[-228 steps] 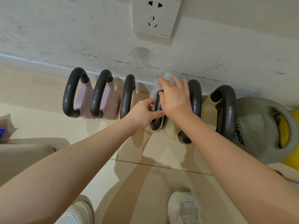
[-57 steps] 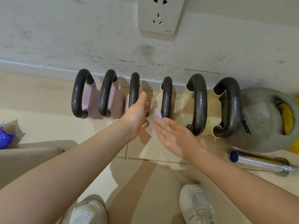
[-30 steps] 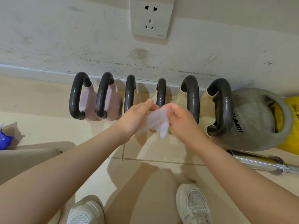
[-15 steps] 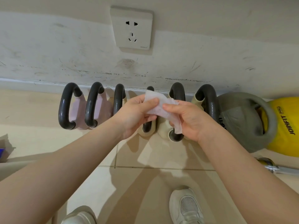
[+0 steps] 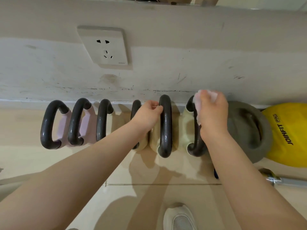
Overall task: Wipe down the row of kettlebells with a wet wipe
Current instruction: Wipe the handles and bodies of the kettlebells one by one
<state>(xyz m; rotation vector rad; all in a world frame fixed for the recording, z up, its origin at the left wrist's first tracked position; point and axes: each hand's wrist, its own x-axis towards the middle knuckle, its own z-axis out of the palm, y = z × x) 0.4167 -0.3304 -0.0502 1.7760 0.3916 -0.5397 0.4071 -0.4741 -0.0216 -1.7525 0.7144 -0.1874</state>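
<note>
A row of kettlebells stands along the wall: two pink ones at the left, then several cream ones, all with black handles. My right hand grips a crumpled white wet wipe and presses it onto the top of the sixth black handle, covering its upper half. My left hand sits between the fourth and fifth handles. Its fingers are curled against the fifth black handle, steadying it.
A grey kettlebell and a yellow one follow on the right. A steel bar lies on the tiled floor in front of them. A wall socket is above the row. My white shoe is below.
Both hands held the wipe spread between them over the fourth and fifth handles. Now my right hand alone carries it, moved right onto the sixth handle, and my left hand has gone to the fifth handle.
</note>
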